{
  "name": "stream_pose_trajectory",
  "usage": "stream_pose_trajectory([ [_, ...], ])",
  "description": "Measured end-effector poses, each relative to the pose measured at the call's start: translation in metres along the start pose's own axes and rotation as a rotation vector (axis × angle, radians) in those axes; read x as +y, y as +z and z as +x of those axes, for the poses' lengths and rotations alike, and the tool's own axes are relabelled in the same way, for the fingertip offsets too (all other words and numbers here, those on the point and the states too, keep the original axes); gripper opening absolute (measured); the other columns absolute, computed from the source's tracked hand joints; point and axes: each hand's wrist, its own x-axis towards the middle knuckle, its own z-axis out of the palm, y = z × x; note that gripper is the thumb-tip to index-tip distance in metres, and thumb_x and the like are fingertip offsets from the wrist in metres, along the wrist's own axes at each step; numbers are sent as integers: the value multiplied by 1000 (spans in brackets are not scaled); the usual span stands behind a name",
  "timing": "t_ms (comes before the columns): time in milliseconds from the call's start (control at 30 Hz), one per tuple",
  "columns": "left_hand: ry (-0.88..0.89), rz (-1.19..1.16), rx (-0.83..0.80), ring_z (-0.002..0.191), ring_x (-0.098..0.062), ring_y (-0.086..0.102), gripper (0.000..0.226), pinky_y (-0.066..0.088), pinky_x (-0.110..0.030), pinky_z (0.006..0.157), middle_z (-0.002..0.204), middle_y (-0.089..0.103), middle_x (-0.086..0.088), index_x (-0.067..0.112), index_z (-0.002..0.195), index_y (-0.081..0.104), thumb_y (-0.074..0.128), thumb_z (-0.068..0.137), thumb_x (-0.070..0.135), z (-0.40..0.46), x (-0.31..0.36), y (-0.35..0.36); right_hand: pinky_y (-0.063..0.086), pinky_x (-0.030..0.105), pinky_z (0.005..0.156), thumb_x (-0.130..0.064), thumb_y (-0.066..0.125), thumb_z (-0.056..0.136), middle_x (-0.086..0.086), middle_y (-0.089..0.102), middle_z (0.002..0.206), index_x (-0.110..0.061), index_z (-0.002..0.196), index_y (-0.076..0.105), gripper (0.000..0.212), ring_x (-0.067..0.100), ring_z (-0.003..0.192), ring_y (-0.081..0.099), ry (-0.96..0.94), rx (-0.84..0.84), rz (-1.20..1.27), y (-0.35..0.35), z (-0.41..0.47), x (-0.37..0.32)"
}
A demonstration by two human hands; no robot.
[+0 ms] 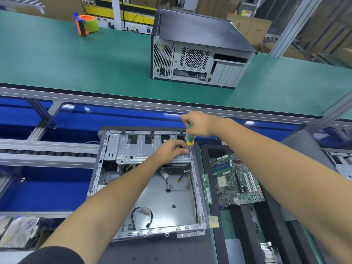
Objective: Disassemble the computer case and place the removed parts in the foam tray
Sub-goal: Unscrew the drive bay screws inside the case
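An open computer case (pixel 102 164) lies on its side in front of me, with loose cables on its bare floor. A metal drive cage (pixel 137 149) spans its far end. My right hand (pixel 200 123) grips a green and yellow screwdriver (pixel 190 139) upright, tip down at the cage's right corner. My left hand (pixel 172 149) rests curled on the cage beside the tip, fingers pinched around the screwdriver shaft. To the right, a black foam tray (pixel 213 210) holds a green motherboard (pixel 236 180) and a RAM stick (pixel 206 188).
A second, closed computer case (pixel 198 52) stands on the green conveyor belt (pixel 76 58) beyond, with an orange tape dispenser (pixel 85 24) at far left. Aluminium rails (pixel 47 149) run left of the open case. Silver bags (pixel 19 233) lie at lower left.
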Motion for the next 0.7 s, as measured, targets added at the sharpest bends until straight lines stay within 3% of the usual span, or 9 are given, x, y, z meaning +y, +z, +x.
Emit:
stream_pose_trajectory([
  [167, 23, 125, 29, 81, 2, 67, 12, 49, -13, 75, 90, 75, 15, 17, 103, 77, 72, 95, 24, -1, 0, 0, 28, 34, 56, -15, 62, 89, 3, 49, 78, -19, 75, 39, 27, 19, 66, 39, 19, -3, -42, -2, 0, -1],
  [300, 72, 267, 60, 85, 0, 65, 23, 50, -18, 81, 97, 72, 8, 15, 105, 75, 82, 86, 25, -4, -1, 5, 33, 36, 61, -22, 58, 94, 4, 50, 78, -16, 85, 44, 18, 25, 70, 42, 66, -80, -108, -4, -4, -3],
  [433, 43, 375, 112, 89, -18, 65, 28, 52, -32, 81, 96, 73, 0, 12, 98, 78, 86, 81, 33, -3, -1, 5, 36, 37, 61, -34, 50, 98, 4, 53, 79, -17, 86, 45, 21, 25, 68, 47, 121, -145, -200, -13, -7, -6],
  [567, 37, 425, 127, 85, -12, 61, 28, 43, -21, 72, 96, 73, -2, 12, 98, 80, 84, 83, 36, -2, -2, 4, 41, 39, 67, -29, 45, 101, 5, 57, 80, -18, 85, 43, 20, 27, 70, 52, 100, -156, -130, -13, -6, -6],
  [700, 65, 478, 87, 94, -17, 66, 28, 52, -31, 83, 104, 74, -3, 14, 106, 79, 77, 90, 37, -4, 0, 4, 34, 34, 61, -24, 56, 89, -5, 61, 85, -24, 88, 54, 2, 20, 78, 52, 59, -141, -222, -15, -6, -7],
])
